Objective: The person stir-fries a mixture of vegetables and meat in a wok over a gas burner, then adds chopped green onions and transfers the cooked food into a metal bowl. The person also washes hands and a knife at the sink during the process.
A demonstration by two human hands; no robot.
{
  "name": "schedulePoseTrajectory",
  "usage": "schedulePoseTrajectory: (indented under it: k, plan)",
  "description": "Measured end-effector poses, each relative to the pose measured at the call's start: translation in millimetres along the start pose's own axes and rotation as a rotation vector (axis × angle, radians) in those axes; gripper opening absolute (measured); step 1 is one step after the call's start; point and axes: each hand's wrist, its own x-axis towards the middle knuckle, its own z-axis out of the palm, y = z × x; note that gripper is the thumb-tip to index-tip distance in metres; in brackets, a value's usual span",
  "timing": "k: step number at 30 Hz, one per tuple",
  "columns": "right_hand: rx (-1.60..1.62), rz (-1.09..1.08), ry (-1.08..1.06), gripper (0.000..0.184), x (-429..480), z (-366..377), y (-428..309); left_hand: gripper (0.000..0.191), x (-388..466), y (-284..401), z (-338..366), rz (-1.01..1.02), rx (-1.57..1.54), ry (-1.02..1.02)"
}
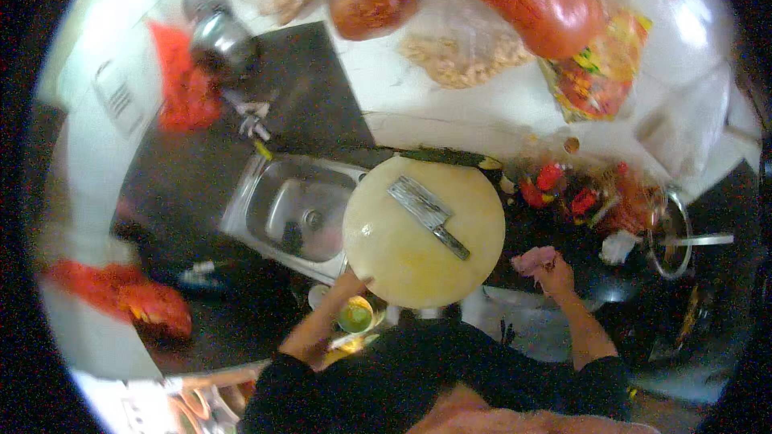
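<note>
A round, pale yellow cutting board (pixel 416 277) lies before me beside the sink, with a cleaver (pixel 422 208) resting on it, its handle towards the lower right. At the board's lower left edge is my left hand (pixel 351 289), its fingers partly hidden; whether it grips the rim cannot be made out. My right hand (pixel 556 277) holds a pink cloth (pixel 534 260) over the dark counter, to the right of the board.
A steel sink (pixel 301 211) adjoins the board's left side. Behind the board lies a dark green long vegetable (pixel 449 157). Red-topped containers (pixel 549 178) and a round pan or lid rim (pixel 687 235) are at right. Red plastic bags (pixel 187 90) sit at left.
</note>
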Motion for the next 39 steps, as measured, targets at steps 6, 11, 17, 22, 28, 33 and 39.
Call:
schedulePoseTrajectory:
  k: [6,11,17,22,28,33,39]
  plan:
    - [-0.135,0.023,0.115,0.063,41,63,48,0.063,1,26,-163,0.288,-0.415,0.737]
    - [0.010,-0.137,0.012,0.052,6,66,42,0.049,2,44,-286,0.463,-0.578,1.009]
    - [-0.099,-0.099,-0.108,0.046,-19,47,-15,0.048,112,31,-455,0.403,-0.676,1.207]
    - [-0.243,0.360,-0.545,0.044,-51,31,-22,0.046,205,4,-572,0.166,-0.179,1.352]
    - [0.694,0.416,-0.155,0.034,-88,20,-6,0.035,268,-13,-632,0.151,-0.943,1.241]
    - [-0.069,0.276,0.011,0.040,-75,8,1,0.060,277,-18,-616,0.022,-0.689,1.827]
    - [0.137,0.179,0.214,0.049,-15,-1,35,0.044,147,-22,-533,0.417,-1.031,1.684]
